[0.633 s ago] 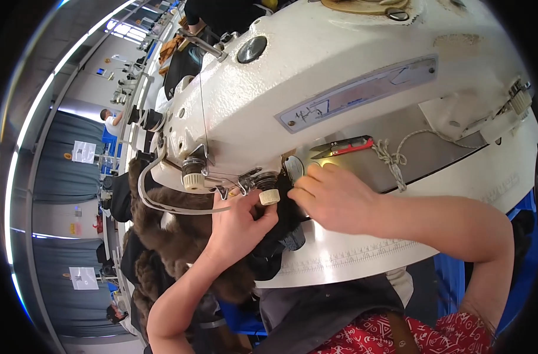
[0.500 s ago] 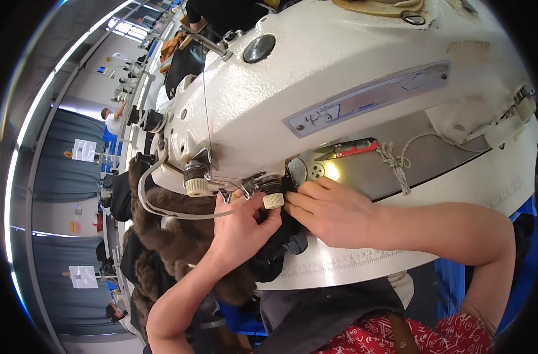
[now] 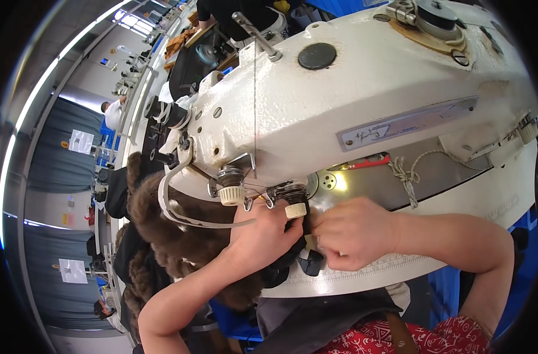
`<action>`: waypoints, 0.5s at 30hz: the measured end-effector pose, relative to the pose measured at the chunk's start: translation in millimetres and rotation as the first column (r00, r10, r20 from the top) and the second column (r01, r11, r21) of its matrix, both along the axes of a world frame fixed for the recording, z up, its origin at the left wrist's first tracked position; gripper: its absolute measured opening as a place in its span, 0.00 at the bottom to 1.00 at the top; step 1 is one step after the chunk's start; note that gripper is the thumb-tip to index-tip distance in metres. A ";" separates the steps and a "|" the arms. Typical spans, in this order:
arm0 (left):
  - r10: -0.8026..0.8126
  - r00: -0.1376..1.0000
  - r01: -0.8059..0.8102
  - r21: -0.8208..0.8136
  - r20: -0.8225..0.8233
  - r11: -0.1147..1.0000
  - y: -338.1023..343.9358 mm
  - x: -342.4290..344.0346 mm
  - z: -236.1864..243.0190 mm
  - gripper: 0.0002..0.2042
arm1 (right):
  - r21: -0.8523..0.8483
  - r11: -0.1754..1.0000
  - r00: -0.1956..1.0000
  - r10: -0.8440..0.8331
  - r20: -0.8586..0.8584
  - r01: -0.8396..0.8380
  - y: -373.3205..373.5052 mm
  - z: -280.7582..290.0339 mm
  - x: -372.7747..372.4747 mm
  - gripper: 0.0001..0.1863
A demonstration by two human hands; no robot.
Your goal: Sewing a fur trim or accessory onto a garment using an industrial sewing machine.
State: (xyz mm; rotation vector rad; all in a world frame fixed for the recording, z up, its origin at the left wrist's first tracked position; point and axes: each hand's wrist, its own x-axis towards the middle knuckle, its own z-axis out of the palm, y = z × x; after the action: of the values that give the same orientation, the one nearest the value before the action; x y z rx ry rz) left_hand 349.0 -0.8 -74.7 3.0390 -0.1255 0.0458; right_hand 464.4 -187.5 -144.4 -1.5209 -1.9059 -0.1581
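A white sewing machine (image 3: 280,106) spans the view, its head end to the left of centre. My left hand (image 3: 260,233) lies beneath its cream tension knobs, thumb on black fabric (image 3: 283,262); its fingertips are partly hidden behind the knobs. This fabric, with a small dark tab (image 3: 311,262) hanging from it, lies between my hands. To its right, my right hand (image 3: 357,233) is closed, fingers curled in by the fabric's edge; whatever they pinch is hidden. Brown fur (image 3: 180,221) spreads out left of my left hand, by the black fabric.
Red-handled thread snips (image 3: 369,161) and a knotted pale cord (image 3: 406,177) lie on the metal plate beneath the machine arm. A ruler scale runs along the white table's near edge (image 3: 363,276). Other people and workstations are in the background.
The view has shifted, so the machine sits further right and lower. My right hand has curled up more and come nearer to me. The dark tab now shows more plainly beside it.
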 end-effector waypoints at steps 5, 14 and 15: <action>-0.014 0.999 0.015 0.037 -0.050 0.999 -6.5 3.2 3.2 0.09 | -0.189 0.979 0.790 -0.173 -0.588 0.073 9.5 6.4 5.0 0.18; -0.114 0.972 0.105 -0.054 -0.207 0.993 2.2 -6.7 42.6 0.09 | -0.162 0.984 0.997 -0.075 0.021 0.077 9.7 -6.6 1.5 0.15; -0.178 0.969 0.169 -0.062 -0.173 0.984 0.5 -12.2 59.0 0.11 | -0.174 0.982 0.997 -0.072 0.032 0.076 7.2 -5.3 0.1 0.15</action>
State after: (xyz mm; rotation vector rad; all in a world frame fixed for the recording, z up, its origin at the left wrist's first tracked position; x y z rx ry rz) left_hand 336.8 -0.4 -15.7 2.9542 -0.3693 -0.2317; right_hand 464.5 -180.4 -149.7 -1.7148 -1.9262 -0.0439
